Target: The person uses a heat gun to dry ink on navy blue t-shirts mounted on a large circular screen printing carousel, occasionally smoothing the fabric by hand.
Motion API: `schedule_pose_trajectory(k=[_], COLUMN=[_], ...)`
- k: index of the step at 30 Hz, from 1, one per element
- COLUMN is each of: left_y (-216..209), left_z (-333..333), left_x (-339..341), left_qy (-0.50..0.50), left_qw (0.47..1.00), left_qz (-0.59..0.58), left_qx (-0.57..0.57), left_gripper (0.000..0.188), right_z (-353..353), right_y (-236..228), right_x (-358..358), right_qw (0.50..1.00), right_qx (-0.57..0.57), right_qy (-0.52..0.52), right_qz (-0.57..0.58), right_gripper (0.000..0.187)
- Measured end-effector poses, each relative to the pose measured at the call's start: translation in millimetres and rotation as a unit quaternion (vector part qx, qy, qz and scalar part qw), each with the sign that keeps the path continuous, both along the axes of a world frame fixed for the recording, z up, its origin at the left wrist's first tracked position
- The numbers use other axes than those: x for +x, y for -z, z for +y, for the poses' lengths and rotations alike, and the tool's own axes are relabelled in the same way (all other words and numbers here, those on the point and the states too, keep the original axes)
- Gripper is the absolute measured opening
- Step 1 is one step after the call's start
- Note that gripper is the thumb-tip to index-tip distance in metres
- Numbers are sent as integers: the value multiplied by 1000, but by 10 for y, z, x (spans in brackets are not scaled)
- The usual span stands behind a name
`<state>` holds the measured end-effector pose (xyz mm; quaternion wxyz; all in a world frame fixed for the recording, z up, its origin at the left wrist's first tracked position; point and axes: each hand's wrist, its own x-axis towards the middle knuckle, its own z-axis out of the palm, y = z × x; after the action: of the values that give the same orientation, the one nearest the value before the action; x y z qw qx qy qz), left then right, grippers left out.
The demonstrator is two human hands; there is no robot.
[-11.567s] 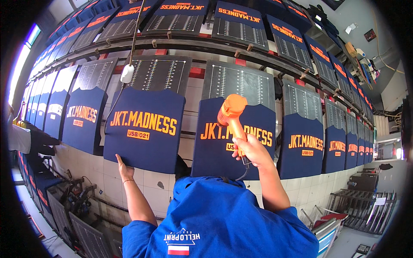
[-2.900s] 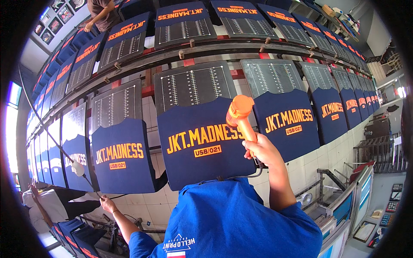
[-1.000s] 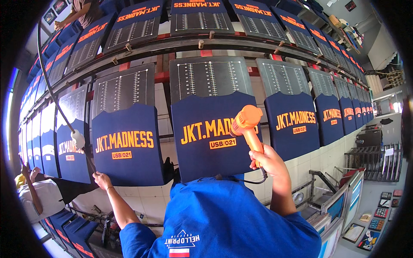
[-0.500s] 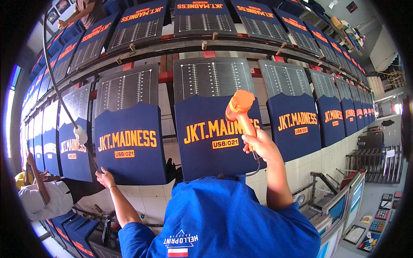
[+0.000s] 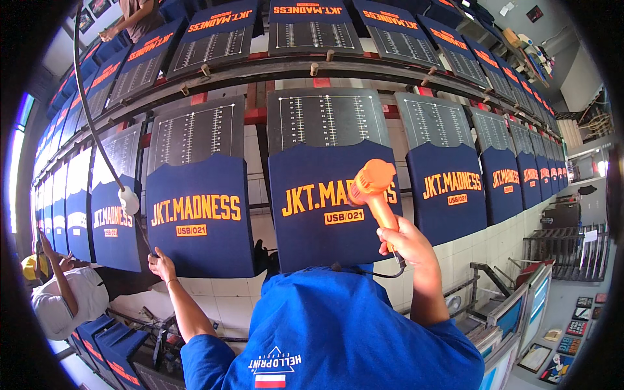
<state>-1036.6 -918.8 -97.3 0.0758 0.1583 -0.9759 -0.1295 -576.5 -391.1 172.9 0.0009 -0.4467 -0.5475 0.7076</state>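
An orange heat gun (image 5: 376,195) is gripped by its handle in my right hand (image 5: 409,242), its wide head over the orange lettering of a navy T-shirt (image 5: 312,244) on a dark board in front of me. A black cord leaves the handle's lower end. My left hand (image 5: 162,266) is closed around a black power cable (image 5: 96,140), beside the lower left corner of another printed navy T-shirt (image 5: 201,250). Above that hand, a white connector (image 5: 130,201) hangs on the cable.
Long rows of boards with printed navy shirts run left and right, with a second row beyond a rail (image 5: 364,62). One person (image 5: 68,296) is at the left and another (image 5: 140,19) at the far left. Framed screens (image 5: 520,312) lean at the right.
My right hand and the heat gun have moved toward me and slightly right over the same shirt. My left hand has shifted slightly right and away from me, and the hanging cable has swung right.
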Motion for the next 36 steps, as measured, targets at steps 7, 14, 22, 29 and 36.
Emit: schedule_pose_trajectory(k=[7,14,22,29,36], left_y=[-34,-44,-78,-26,7], left_z=[21,-27,-45,27,-102], left_x=[1,-1,31,16,-5], left_qy=[9,9,30,16,21], left_qw=[999,1000,998,1000,999], left_qz=[-5,3,3,5,16], left_qx=[44,28,49,25,30], left_gripper=[75,75,73,72,73], right_z=[-5,196,210,13,11], right_y=[71,212,201,70,193], right_x=[-93,-288,-365,-114,-337], right_qw=[998,996,998,996,995], right_qx=[13,39,13,-51,-26], right_qy=[-61,-68,-30,-70,-83], right_qz=[20,40,61,16,46], right_gripper=[23,19,19,26,23])
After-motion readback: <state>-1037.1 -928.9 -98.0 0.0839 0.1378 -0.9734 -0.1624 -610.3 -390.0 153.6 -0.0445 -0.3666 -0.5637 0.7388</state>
